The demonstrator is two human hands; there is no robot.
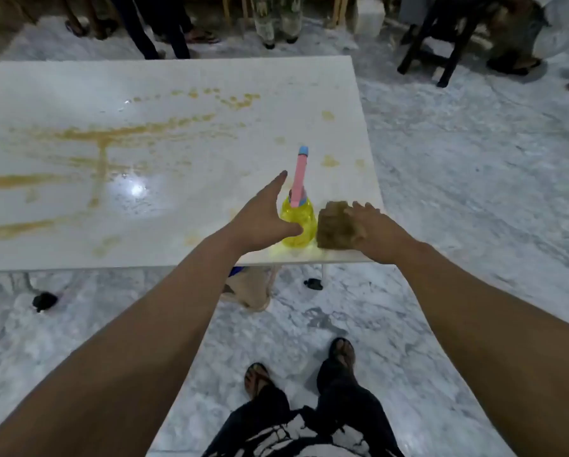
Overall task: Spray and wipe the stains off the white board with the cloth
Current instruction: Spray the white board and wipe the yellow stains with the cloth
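Head view: I see the white board point(177, 103) lying flat, streaked with yellow-brown stains point(105, 136) across its left and middle. At its near right corner stands the spray bottle point(299, 225), yellow with a pink and blue top, and just right of it lies the brown cloth point(336, 229). My left hand point(263, 219) is beside the bottle, fingers spread, thumb against it. My right hand point(372, 225) rests on the cloth, fingers loosely spread over it.
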